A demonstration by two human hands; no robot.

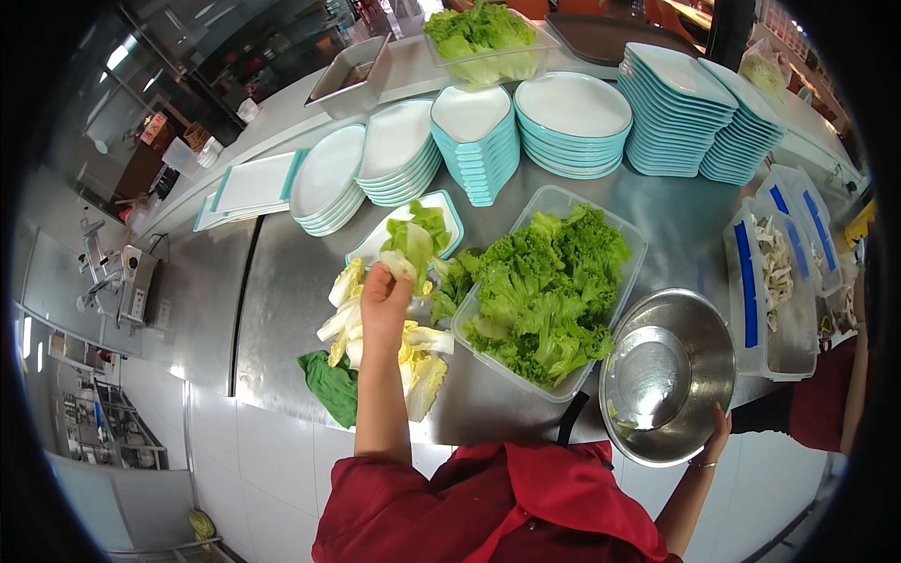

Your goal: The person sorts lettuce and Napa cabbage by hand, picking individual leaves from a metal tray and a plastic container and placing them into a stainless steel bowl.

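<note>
A pale green lettuce leaf (415,246) is pinched in my left hand (385,293), held over a white plate with a turquoise rim (371,250). Below and around my left forearm, pale yellow napa cabbage leaves (419,387) lie on the steel table. Just to the right stands a clear plastic tub (634,255) heaped with frilly green lettuce (554,291). Farther right, a metal bowl (690,342) tilts at the table's front edge, with a small bit of leaf inside. Its near right rim is gripped by my right hand (717,433).
Stacks of turquoise-rimmed plates (572,113) line the back of the steel table (282,291). A green cloth (330,387) lies near the front edge. At right are lidded plastic boxes (788,349) with pale strips, and another person's sleeve (826,394). More lettuce (483,42) sits on the shelf.
</note>
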